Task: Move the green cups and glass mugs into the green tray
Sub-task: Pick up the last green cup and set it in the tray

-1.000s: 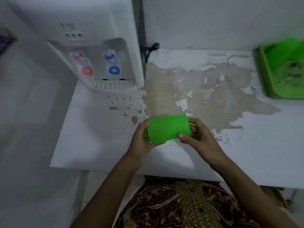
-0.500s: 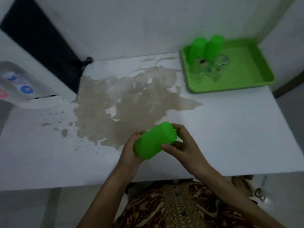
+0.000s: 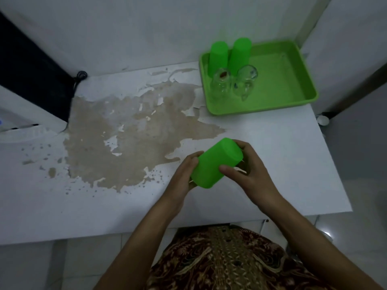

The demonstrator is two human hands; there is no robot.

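A green cup (image 3: 216, 162) lies tilted on its side above the table's front edge, held between both hands. My left hand (image 3: 184, 176) grips its open end, and my right hand (image 3: 246, 166) wraps around its closed base. The green tray (image 3: 282, 80) sits at the back right of the table. Inside its left part stand two green cups upside down, one at the left (image 3: 218, 57) and one to its right (image 3: 239, 54). In front of them are two glass mugs, the left mug (image 3: 221, 83) and the right mug (image 3: 245, 81).
The white table (image 3: 272, 130) has a large brown patch of peeled surface (image 3: 129, 139) in its middle. A white water dispenser (image 3: 14, 116) stands at the left edge, a black cable (image 3: 80, 76) behind it. A wall runs along the back.
The view swung right from the dispenser to the tray. The cup stayed in both hands, turned from level to slanted, and shifted to the right.
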